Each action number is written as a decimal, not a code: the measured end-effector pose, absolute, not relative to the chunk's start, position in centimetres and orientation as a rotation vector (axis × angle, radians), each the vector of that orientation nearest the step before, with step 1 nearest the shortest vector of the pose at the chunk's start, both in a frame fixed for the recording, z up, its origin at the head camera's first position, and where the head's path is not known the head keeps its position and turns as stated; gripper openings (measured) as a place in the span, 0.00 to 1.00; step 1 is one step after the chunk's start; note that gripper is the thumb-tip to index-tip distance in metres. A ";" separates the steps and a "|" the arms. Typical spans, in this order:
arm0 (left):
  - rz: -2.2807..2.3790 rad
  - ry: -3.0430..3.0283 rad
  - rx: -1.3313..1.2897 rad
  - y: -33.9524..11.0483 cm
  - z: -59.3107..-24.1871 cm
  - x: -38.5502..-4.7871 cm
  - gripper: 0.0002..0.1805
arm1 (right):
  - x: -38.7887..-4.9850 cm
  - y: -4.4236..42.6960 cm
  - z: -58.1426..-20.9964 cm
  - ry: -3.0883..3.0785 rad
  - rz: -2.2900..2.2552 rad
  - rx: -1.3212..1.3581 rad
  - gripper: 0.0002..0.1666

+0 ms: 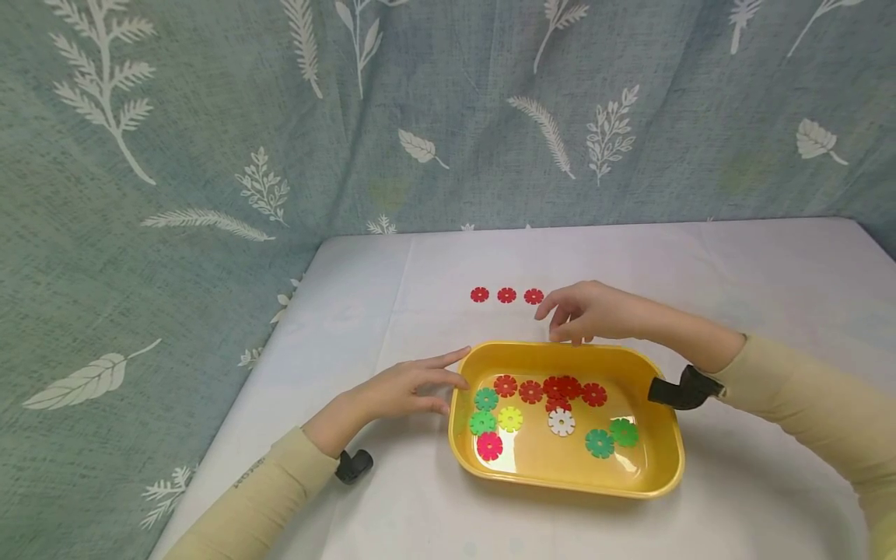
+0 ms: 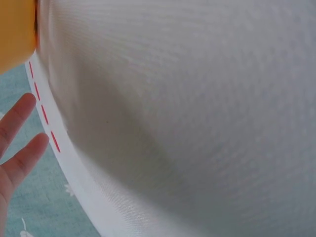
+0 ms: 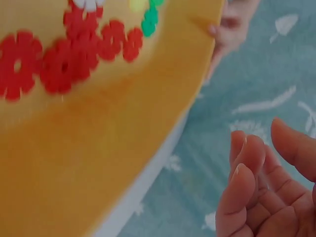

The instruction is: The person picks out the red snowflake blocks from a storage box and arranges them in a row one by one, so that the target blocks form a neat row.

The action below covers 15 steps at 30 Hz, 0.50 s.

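My left hand (image 1: 402,389) has its fingers spread at the left rim of the yellow tray (image 1: 570,487). Over the far rim hangs my right hand (image 1: 595,311), its fingers loosely bent; in the right wrist view nothing shows between the fingers of that hand (image 3: 266,197). Just left of its fingertips, beyond the tray, a red flower-shaped disc (image 1: 533,296) ends a row of three visible from above. The left wrist view shows several red discs (image 2: 41,91) edge-on in that row. Inside the tray lie a white disc (image 1: 561,422) and several red, green and yellow ones.
A pale cloth (image 1: 392,498) covers the table. Behind it and at the left hangs a blue-green curtain (image 1: 448,117) with white leaf prints. Black straps (image 1: 687,389) are on both wrists.
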<state>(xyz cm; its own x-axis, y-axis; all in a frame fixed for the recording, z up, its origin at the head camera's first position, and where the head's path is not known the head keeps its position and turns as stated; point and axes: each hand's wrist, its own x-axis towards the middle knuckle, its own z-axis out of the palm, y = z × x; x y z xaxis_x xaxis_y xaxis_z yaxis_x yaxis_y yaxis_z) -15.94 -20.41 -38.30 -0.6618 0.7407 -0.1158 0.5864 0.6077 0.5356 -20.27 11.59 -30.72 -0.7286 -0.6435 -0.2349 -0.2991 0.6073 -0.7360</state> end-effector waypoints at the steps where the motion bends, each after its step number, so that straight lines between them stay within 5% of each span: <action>1: 0.664 2.510 1.070 -20.4 -38.3 -15.9 0.25 | -20.0 11.3 -30.9 2.342 -0.945 -0.745 0.17; 15: 0.667 2.510 1.086 -20.5 -38.3 -15.9 0.25 | -18.3 7.2 -34.9 2.302 -0.773 -0.775 0.23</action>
